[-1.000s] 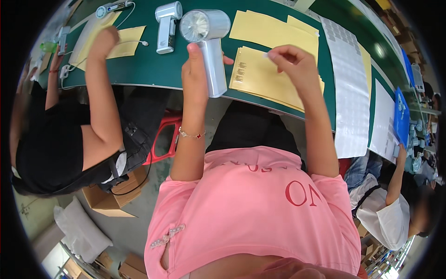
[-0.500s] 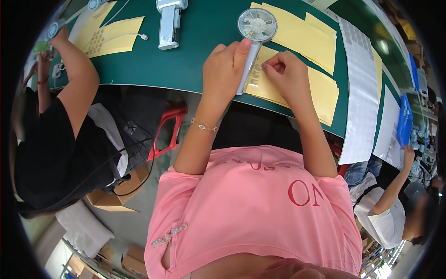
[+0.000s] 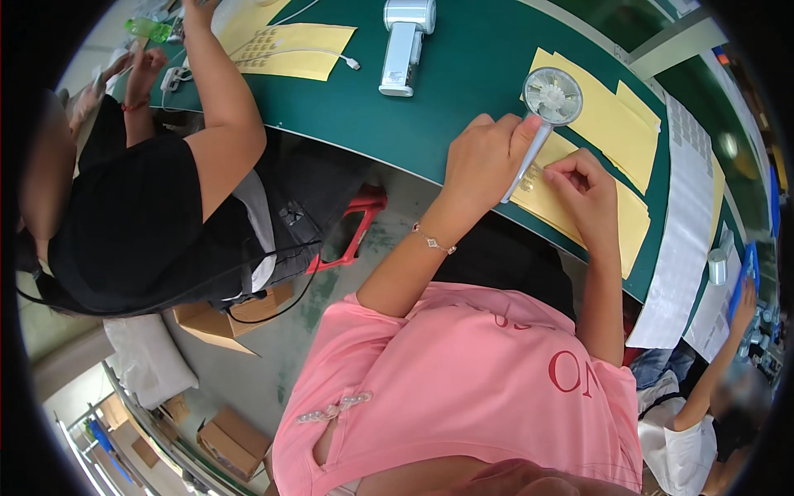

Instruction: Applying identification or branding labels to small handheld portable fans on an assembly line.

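A pale handheld fan (image 3: 527,164) with a round, clear-fronted head is gripped in my left hand (image 3: 484,157), its head tilted up and to the right. The thumb lies along the handle just below the head. My right hand (image 3: 589,194) is beside it, thumb and forefinger pressed together over a yellow sheet (image 3: 630,223) that bears small printed labels. Whatever those fingertips hold, if anything, is too small to make out. Another fan (image 3: 403,58), silvery and folded, stands farther left on the green table (image 3: 331,107).
More yellow sheets (image 3: 612,124) lie beyond my hands, and a long whitish sheet (image 3: 674,223) hangs over the edge at right. A white cable (image 3: 314,54) crosses a yellow sheet at left. Co-workers sit on both sides. A red stool (image 3: 364,223) and cardboard box (image 3: 231,318) are below.
The view has swung left, so everything sits farther right in it. My left hand still grips the fan and my right hand keeps its pinch beside it. The left co-worker's arm has moved.
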The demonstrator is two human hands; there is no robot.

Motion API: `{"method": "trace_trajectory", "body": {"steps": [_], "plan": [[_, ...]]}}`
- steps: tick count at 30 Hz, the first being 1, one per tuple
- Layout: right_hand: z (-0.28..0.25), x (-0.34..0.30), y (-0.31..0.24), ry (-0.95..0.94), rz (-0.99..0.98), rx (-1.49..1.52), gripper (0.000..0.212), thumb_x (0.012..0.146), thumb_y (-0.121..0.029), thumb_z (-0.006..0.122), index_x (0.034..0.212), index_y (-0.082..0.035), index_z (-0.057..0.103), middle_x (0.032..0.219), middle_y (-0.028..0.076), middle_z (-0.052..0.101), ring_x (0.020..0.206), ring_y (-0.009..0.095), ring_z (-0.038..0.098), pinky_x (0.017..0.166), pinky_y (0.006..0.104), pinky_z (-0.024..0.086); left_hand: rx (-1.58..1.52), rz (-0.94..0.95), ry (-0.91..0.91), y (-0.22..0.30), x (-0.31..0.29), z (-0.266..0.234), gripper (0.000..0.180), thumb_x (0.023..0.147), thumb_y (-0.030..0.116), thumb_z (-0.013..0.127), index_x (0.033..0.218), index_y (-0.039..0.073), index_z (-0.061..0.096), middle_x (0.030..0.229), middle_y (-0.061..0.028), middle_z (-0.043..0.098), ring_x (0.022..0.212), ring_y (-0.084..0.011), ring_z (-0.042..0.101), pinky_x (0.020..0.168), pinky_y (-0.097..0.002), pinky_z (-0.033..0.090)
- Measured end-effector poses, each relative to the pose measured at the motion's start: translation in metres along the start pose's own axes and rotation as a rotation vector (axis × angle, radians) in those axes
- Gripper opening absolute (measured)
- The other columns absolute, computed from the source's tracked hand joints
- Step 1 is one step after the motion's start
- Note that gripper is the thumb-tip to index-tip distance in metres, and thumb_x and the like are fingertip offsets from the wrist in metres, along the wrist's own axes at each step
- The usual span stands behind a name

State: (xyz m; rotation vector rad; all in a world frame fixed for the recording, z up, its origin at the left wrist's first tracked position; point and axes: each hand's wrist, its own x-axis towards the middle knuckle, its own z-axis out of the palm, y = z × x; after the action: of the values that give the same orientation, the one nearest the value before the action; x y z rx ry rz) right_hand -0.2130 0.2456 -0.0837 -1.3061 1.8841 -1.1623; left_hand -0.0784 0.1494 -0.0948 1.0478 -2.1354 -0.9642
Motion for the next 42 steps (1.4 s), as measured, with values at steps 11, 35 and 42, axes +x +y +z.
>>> {"method": "trace_trajectory", "body": {"steps": [11, 35, 42], "plan": [[-0.010, -0.017, -0.022, 0.032, -0.050, 0.415, 0.006, 0.082, -0.003, 0.059, 0.084, 0.002, 0.057, 0.086, 0.004, 0.054, 0.076, 0.010, 0.051, 0.066, 0.0208, 0.042, -0.596, -0.159, 0.055, 0.000, 0.005, -0.011, 0.066, 0.092, 0.054, 0.024, 0.077, 0.001, 0.061, 0.065, -0.0114, 0.061, 0.060, -0.0231, 0.058, 0.058, -0.0350, 0.047], [-0.001, -0.049, -0.070, -0.146, 0.011, 0.411, 0.006, 0.078, 0.002, 0.059, 0.082, 0.003, 0.055, 0.082, 0.002, 0.051, 0.071, 0.007, 0.048, 0.062, 0.0192, 0.045, -1.234, -0.205, -0.298, 0.034, -0.020, -0.019, 0.072, 0.089, 0.062, 0.019, 0.097, -0.002, 0.053, 0.073, -0.0107, 0.057, 0.056, -0.0156, 0.058, 0.049, -0.0261, 0.047], [-0.003, -0.049, -0.071, -0.148, 0.020, 0.414, 0.006, 0.076, 0.001, 0.060, 0.081, 0.001, 0.056, 0.079, 0.001, 0.052, 0.070, 0.006, 0.045, 0.061, 0.0178, 0.042, -1.164, -0.184, -0.310, 0.032, -0.021, -0.021, 0.074, 0.089, 0.063, 0.019, 0.092, -0.002, 0.055, 0.067, -0.0092, 0.058, 0.053, -0.0134, 0.056, 0.048, -0.0251, 0.045]]}}
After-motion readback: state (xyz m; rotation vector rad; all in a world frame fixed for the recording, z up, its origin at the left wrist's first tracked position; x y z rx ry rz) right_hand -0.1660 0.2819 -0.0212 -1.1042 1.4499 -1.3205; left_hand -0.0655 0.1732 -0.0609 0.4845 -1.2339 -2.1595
